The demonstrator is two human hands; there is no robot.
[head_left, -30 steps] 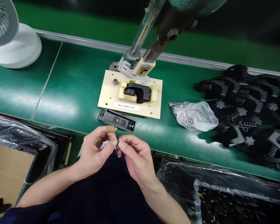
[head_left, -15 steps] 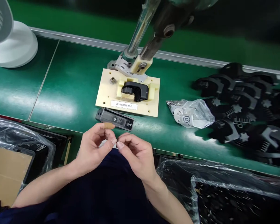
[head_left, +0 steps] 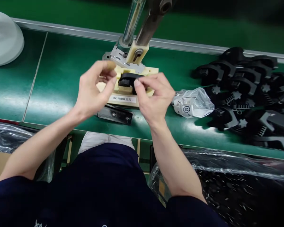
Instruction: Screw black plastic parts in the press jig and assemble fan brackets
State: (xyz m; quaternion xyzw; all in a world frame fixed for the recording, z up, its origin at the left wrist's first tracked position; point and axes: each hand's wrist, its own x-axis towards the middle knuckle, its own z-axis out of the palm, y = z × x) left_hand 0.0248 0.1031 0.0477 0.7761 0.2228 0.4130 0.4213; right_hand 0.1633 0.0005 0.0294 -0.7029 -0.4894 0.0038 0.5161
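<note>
Both my hands hover over a cream fixture block [head_left: 123, 98] with a printed label on the green bench. A black plastic part [head_left: 127, 79] sits in the block's recess, under a metal press column [head_left: 132, 22]. My left hand [head_left: 94, 88] is curled at the block's left side, thumb and fingers pinched close together; what they hold is too small to make out. My right hand [head_left: 153, 97] is curled over the block's right side, its thumb and forefinger pinched near the black part. A dark flat cover piece [head_left: 115, 114] lies just in front of the block.
A heap of black plastic parts [head_left: 246, 94] fills the bench's right side, with a crumpled clear plastic bag [head_left: 194, 105] beside it. A white fan base [head_left: 4, 37] stands far left. Plastic-lined bins [head_left: 227, 186] sit below the bench edge on both sides.
Both hands rose from my lap, where their fingertips met, and moved forward over the fixture block. They have separated, one to each side of the black part.
</note>
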